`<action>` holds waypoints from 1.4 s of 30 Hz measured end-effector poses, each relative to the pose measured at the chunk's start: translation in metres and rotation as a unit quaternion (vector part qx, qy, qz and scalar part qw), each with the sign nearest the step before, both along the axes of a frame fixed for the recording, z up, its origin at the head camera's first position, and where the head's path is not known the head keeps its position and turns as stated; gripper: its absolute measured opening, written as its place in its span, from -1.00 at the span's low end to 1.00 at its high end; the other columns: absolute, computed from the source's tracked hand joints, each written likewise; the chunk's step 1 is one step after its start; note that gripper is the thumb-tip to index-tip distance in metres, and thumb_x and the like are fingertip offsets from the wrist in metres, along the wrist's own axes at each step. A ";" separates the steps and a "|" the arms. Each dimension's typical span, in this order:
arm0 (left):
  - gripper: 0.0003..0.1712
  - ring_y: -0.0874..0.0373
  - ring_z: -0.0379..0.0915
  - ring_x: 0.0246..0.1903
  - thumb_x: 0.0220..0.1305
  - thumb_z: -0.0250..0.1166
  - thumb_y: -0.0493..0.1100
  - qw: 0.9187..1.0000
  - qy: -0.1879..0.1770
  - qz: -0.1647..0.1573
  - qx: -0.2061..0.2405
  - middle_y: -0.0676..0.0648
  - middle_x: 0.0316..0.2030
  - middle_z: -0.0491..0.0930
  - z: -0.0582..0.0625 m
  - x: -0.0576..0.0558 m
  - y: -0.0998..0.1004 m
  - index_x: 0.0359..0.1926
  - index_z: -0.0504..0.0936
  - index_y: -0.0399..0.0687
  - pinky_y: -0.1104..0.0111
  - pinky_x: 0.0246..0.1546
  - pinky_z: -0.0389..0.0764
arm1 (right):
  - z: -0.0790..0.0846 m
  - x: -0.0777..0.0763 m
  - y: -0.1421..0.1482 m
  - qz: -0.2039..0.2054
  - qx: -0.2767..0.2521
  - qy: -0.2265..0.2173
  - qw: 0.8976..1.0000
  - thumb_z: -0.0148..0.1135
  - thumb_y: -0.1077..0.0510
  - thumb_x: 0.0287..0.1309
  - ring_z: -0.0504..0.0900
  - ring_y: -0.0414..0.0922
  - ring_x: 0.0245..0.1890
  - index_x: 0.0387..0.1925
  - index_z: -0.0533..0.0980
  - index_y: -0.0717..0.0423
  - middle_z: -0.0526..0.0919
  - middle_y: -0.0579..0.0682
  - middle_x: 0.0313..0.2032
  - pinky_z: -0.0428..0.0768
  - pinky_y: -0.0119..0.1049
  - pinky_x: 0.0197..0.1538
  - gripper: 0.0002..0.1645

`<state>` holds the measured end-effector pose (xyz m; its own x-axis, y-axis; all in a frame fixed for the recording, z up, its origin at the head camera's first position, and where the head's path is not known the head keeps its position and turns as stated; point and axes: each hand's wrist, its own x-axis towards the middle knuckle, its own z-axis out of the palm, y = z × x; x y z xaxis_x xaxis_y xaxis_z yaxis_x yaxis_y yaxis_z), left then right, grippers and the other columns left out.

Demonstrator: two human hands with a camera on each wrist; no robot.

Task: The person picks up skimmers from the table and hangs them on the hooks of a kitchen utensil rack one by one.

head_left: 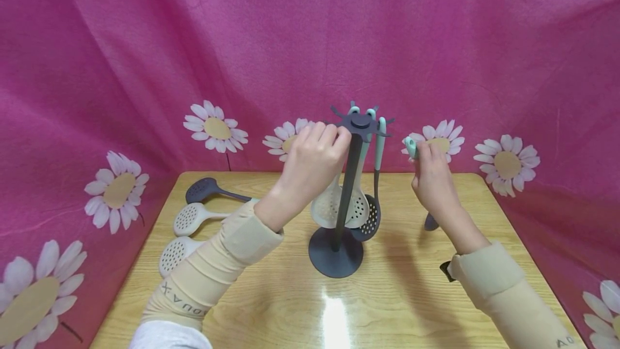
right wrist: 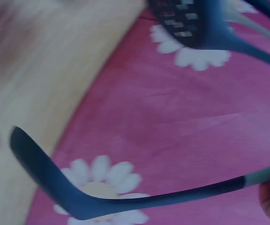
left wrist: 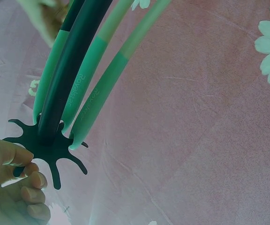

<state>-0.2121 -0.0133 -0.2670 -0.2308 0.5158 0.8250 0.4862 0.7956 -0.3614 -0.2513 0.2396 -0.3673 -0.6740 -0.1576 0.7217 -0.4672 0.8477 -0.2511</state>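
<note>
A dark utensil stand (head_left: 346, 193) with a round base (head_left: 336, 256) rises from the table. My left hand (head_left: 317, 149) pinches one hook of its star-shaped top (left wrist: 50, 150) between thumb and fingers. Two cream perforated skimmers and a dark slotted spoon (head_left: 369, 220) hang from other hooks by mint-green handles (left wrist: 100, 98). To the right of the stand, my right hand (head_left: 433, 176) grips the mint handle (head_left: 410, 147) of a dark-headed kitchen utensil (right wrist: 139, 204). Its angled head points down, seen edge-on in the right wrist view, and my wrist partly hides it in the head view.
On the table's left lie a dark perforated skimmer (head_left: 202, 190) and two cream perforated ones, the nearer (head_left: 174, 255) partly covered by my left sleeve. The wooden table (head_left: 281, 306) is bordered by a pink flowered cloth (head_left: 271, 58) at the back and sides.
</note>
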 end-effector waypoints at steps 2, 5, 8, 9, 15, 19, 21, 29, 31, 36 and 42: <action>-0.84 0.09 0.36 -0.56 0.13 0.01 -0.33 1.000 -0.001 0.000 0.000 -0.06 -0.57 0.49 0.000 0.000 0.000 -0.39 0.54 -0.22 0.38 -0.52 0.35 | 0.010 0.006 -0.005 -0.001 -0.009 0.004 1.000 0.02 0.52 -0.04 0.35 0.24 -0.32 -0.05 0.26 0.38 0.33 0.31 -0.31 0.41 0.08 -0.29 -0.57; -0.83 0.10 0.36 -0.56 0.13 0.01 -0.33 1.000 -0.001 -0.001 0.001 -0.06 -0.57 0.49 -0.001 0.000 0.000 -0.39 0.55 -0.23 0.38 -0.52 0.35 | 0.022 0.014 -0.012 0.007 -0.018 0.012 1.000 0.03 0.48 0.04 0.33 0.22 -0.27 -0.05 0.27 0.40 0.32 0.30 -0.31 0.41 0.05 -0.26 -0.63; -0.85 0.10 0.36 -0.56 0.12 0.03 -0.34 1.000 -0.001 -0.002 0.003 -0.06 -0.57 0.49 -0.001 0.000 0.000 -0.39 0.54 -0.23 0.38 -0.52 0.35 | 0.032 0.022 -0.017 0.018 -0.029 0.011 0.999 0.01 0.48 0.07 0.30 0.18 -0.23 -0.08 0.26 0.41 0.30 0.28 -0.33 0.40 0.00 -0.22 -0.67; -0.86 0.09 0.36 -0.56 0.11 0.04 -0.34 1.000 -0.001 -0.002 0.003 -0.06 -0.57 0.50 -0.001 0.000 0.000 -0.39 0.54 -0.23 0.38 -0.53 0.35 | 0.035 0.025 -0.019 0.021 -0.034 0.011 0.999 0.01 0.48 0.07 0.30 0.18 -0.23 -0.09 0.26 0.41 0.30 0.28 -0.33 0.39 -0.01 -0.21 -0.68; -0.89 0.09 0.36 -0.56 0.09 0.07 -0.34 1.000 -0.001 -0.004 0.004 -0.07 -0.57 0.50 -0.001 0.000 0.000 -0.39 0.53 -0.23 0.38 -0.53 0.34 | 0.051 0.040 -0.032 0.039 -0.052 0.009 0.998 0.01 0.47 0.09 0.28 0.17 -0.20 -0.10 0.26 0.38 0.31 0.26 -0.32 0.39 -0.02 -0.18 -0.70; -0.88 0.10 0.36 -0.56 0.10 0.06 -0.34 1.000 -0.001 -0.003 0.002 -0.07 -0.57 0.50 -0.002 0.000 0.000 -0.38 0.54 -0.23 0.39 -0.53 0.34 | 0.058 0.050 -0.040 0.044 -0.058 0.006 0.997 0.00 0.48 0.09 0.30 0.15 -0.19 -0.09 0.27 0.36 0.33 0.26 -0.31 0.39 -0.01 -0.17 -0.69; -0.87 0.10 0.37 -0.56 0.11 0.05 -0.34 1.000 -0.001 -0.001 0.001 -0.07 -0.57 0.51 -0.001 0.000 0.000 -0.38 0.54 -0.23 0.39 -0.53 0.35 | 0.062 0.054 -0.044 0.046 -0.060 0.002 0.997 0.00 0.46 0.11 0.33 0.13 -0.22 -0.08 0.26 0.35 0.34 0.26 -0.29 0.40 -0.01 -0.18 -0.69; -0.84 0.10 0.38 -0.55 0.13 0.02 -0.33 1.000 -0.001 0.002 -0.001 -0.06 -0.57 0.51 -0.001 0.000 0.000 -0.38 0.55 -0.23 0.39 -0.53 0.36 | 0.071 0.064 -0.056 0.054 -0.064 -0.013 0.996 0.01 0.37 0.19 0.34 0.06 -0.34 -0.07 0.26 0.36 0.33 0.24 -0.33 0.40 -0.10 -0.29 -0.73; -0.84 0.10 0.38 -0.55 0.13 0.01 -0.33 1.000 -0.001 0.001 0.000 -0.06 -0.57 0.51 -0.001 0.000 0.000 -0.38 0.54 -0.23 0.39 -0.53 0.35 | 0.072 0.065 -0.058 0.057 -0.068 -0.015 0.996 0.00 0.36 0.19 0.35 0.06 -0.34 -0.07 0.26 0.36 0.34 0.24 -0.33 0.40 -0.10 -0.28 -0.73; -0.85 0.10 0.38 -0.56 0.12 0.03 -0.34 1.000 0.000 0.001 0.001 -0.06 -0.57 0.51 -0.001 0.000 0.000 -0.38 0.54 -0.23 0.39 -0.53 0.34 | 0.072 0.066 -0.062 0.062 -0.073 -0.022 0.995 0.00 0.34 0.20 0.36 0.08 -0.30 -0.07 0.26 0.35 0.35 0.23 -0.29 0.39 -0.03 -0.19 -0.73; -0.85 0.10 0.37 -0.56 0.11 0.03 -0.35 1.000 0.002 -0.001 0.002 -0.06 -0.58 0.50 -0.001 -0.001 0.001 -0.38 0.55 -0.22 0.38 -0.53 0.35 | 0.069 0.067 -0.065 0.059 -0.076 -0.031 0.995 0.00 0.35 0.19 0.37 0.07 -0.29 -0.05 0.26 0.34 0.35 0.23 -0.28 0.40 -0.04 -0.21 -0.71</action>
<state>-0.2131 -0.0124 -0.2680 -0.2262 0.5123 0.8285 0.4856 0.7966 -0.3600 -0.1846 0.1749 -0.2982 -0.7015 -0.1312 0.7005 -0.5411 0.7376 -0.4038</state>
